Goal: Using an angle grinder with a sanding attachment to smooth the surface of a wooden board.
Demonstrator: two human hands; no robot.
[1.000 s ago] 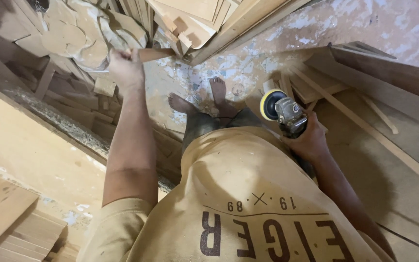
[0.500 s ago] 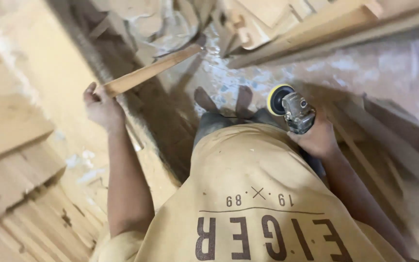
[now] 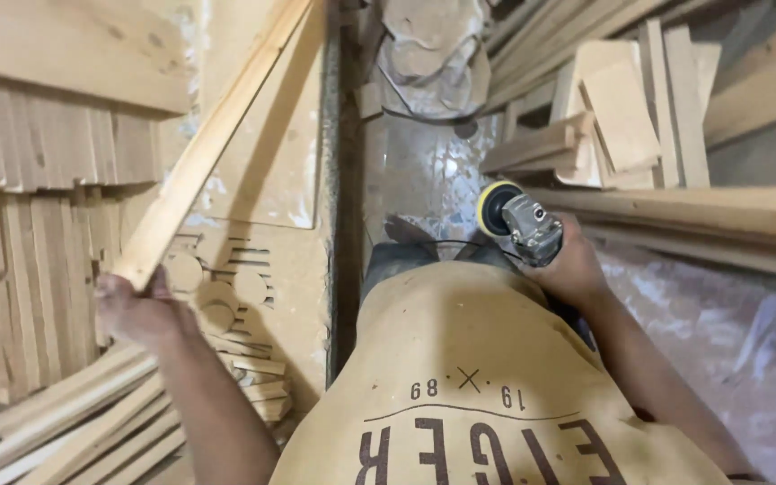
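Note:
My left hand [image 3: 136, 310] grips the near end of a long pale wooden strip [image 3: 217, 135], which slants up and away over the workbench [image 3: 285, 260] toward the top of the view. My right hand [image 3: 572, 265] holds a grey angle sander [image 3: 532, 229] at waist height, its yellow-rimmed disc [image 3: 493, 207] turned toward the floor. My yellow shirt fills the bottom middle, and my bare feet are mostly hidden below it.
Stacked wooden boards [image 3: 47, 135] lie on the bench at the left, with thin slats [image 3: 74, 422] at the bottom left. Planks and offcuts [image 3: 639, 117] are piled at the right. Round wood cutouts [image 3: 433, 45] sit on the speckled floor [image 3: 424, 171] ahead.
My left hand took a wooden strip from the floor pile and swung it left and up over the bench. The view turned left. The sander stayed in my right hand.

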